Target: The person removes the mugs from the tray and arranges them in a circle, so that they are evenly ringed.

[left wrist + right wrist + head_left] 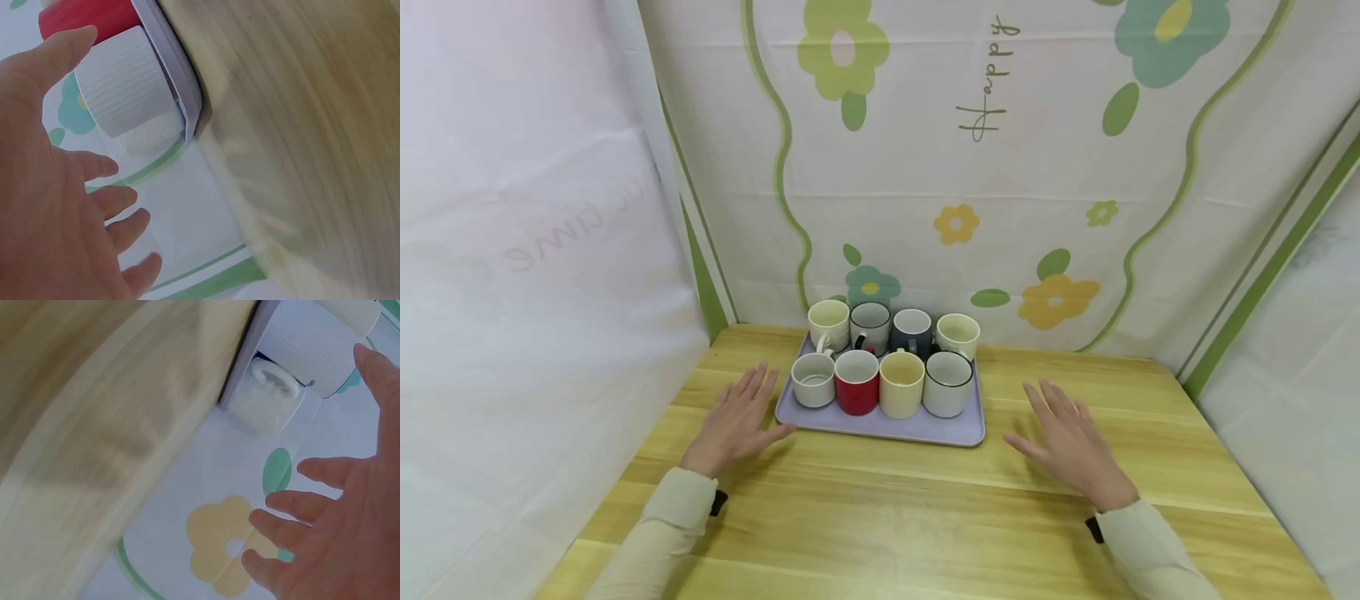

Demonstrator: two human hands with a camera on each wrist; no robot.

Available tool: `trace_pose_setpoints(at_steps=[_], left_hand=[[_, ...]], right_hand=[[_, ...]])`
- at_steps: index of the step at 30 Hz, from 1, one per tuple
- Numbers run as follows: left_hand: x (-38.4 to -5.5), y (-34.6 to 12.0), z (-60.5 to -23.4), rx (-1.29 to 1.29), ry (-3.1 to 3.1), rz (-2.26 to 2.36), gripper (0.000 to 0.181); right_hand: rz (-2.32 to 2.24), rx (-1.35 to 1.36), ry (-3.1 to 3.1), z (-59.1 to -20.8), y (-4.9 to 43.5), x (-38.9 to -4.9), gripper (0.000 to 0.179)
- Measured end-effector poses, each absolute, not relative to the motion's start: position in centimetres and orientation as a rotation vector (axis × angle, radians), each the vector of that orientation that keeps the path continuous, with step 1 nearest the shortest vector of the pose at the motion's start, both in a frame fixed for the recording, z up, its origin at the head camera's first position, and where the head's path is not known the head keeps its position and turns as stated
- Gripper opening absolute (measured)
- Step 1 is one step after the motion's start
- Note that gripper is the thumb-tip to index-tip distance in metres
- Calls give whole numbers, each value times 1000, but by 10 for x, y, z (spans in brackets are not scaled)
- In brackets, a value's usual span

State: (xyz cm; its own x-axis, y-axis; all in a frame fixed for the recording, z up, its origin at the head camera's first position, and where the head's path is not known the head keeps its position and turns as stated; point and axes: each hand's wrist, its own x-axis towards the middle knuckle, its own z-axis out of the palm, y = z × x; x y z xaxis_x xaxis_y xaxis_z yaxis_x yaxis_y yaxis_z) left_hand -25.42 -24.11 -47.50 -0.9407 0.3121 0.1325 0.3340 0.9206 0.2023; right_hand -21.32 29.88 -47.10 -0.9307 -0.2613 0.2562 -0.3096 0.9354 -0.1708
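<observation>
A lavender tray [880, 427] lies at the table's far side with several mugs in two rows. Its front row holds a ribbed white mug [814, 382], a red mug [857, 396], a pale yellow mug [902, 392] and a white mug with a dark rim [947, 392]. Behind them stand cream, grey and dark blue mugs, partly hidden. My left hand [737, 421] is spread just left of the tray, nearest the ribbed mug, holding nothing. On the tray's right, apart from it, my right hand [1067, 442] has its fingers spread and nothing in its grasp.
The wooden table [880, 517] reaches forward to a white flowered cloth [1000, 167] hanging right behind the tray. White cloth also hangs on the left [550, 250] and right [1292, 333] sides.
</observation>
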Motion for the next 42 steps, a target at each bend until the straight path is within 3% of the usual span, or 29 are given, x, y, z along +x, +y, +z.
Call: trace_pose_setpoints(at_steps=[10, 23, 35, 42], left_hand=[[-275, -241, -483, -516, -3068, -979, 106], [-291, -246, -499, -378, -2926, -1669, 104], [-297, -245, -505, -439, -2802, -1922, 97], [-299, -245, -505, -430, -2808, -1933, 96]], right_hand=[[707, 463, -2836, -459, 262, -246, 104], [841, 476, -2815, -451, 230, -283, 110], [985, 475, -2681, -464, 216, -306, 83], [1039, 433, -2645, -469, 210, -312, 87]])
